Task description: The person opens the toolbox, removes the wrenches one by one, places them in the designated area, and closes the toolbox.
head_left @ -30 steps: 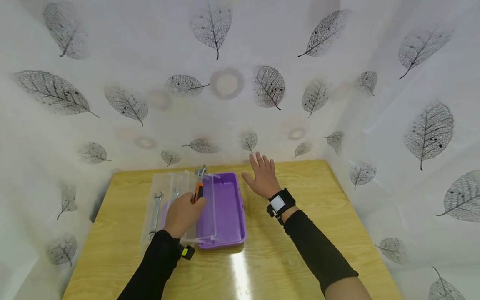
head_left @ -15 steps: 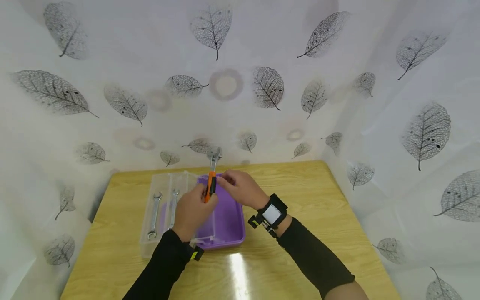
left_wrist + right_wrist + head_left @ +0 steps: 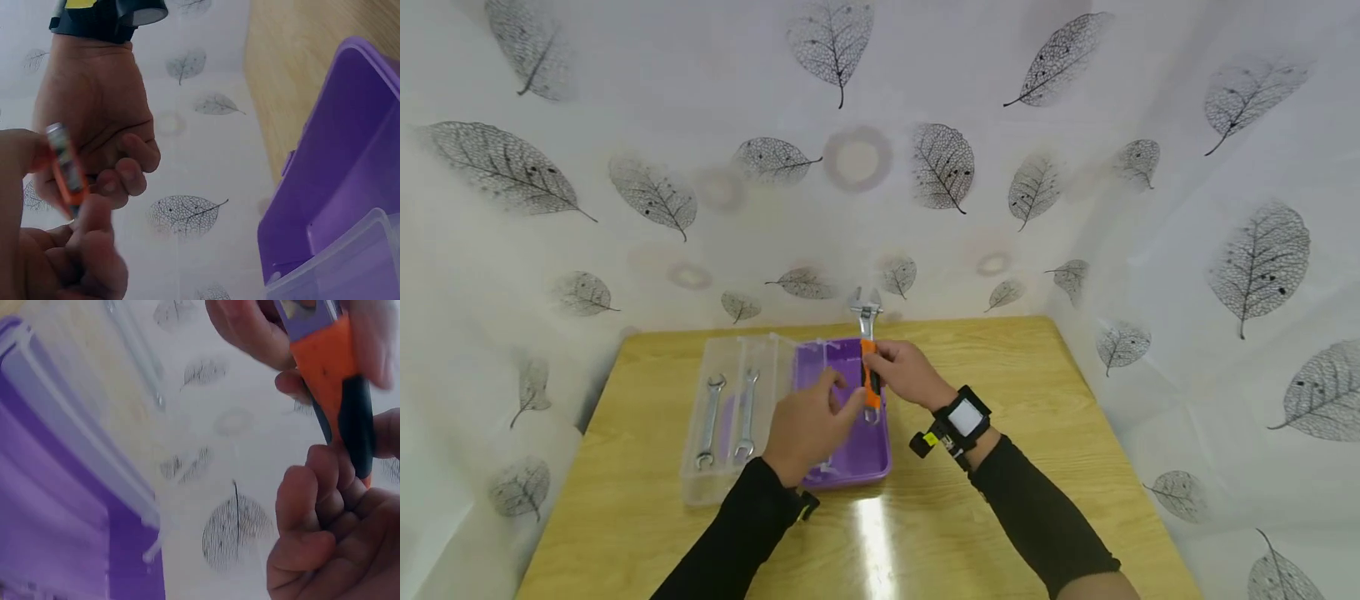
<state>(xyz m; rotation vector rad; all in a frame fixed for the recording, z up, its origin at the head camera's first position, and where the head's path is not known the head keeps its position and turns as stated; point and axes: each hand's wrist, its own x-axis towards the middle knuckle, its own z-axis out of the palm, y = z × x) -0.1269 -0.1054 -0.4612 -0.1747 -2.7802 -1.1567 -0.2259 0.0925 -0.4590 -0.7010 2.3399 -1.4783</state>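
An adjustable wrench point(image 3: 869, 347) with an orange and black handle stands over the purple box, its metal head pointing to the back wall. My right hand point(image 3: 913, 375) pinches the handle; in the right wrist view its fingers curl round the orange grip point(image 3: 325, 359). Just left of the handle, my left hand point(image 3: 805, 425) has thumb and fingers spread apart, close to the handle's lower end. Below lies the purple box point(image 3: 861, 467), with a clear plastic tray point(image 3: 697, 492) on its left side. In the tray lie two open-end wrenches, one at left point(image 3: 710, 421) and one at right point(image 3: 747, 421).
Both items stand on a wooden table point(image 3: 1000, 492). A white sheet with a leaf print point(image 3: 850, 225) hangs behind and at both sides. The purple box's wall point(image 3: 325, 119) rises beside my left hand in the left wrist view.
The adjustable wrench has moved right over the purple box and passed from my left hand to my right. My right hand came in from the right; the left one let go.
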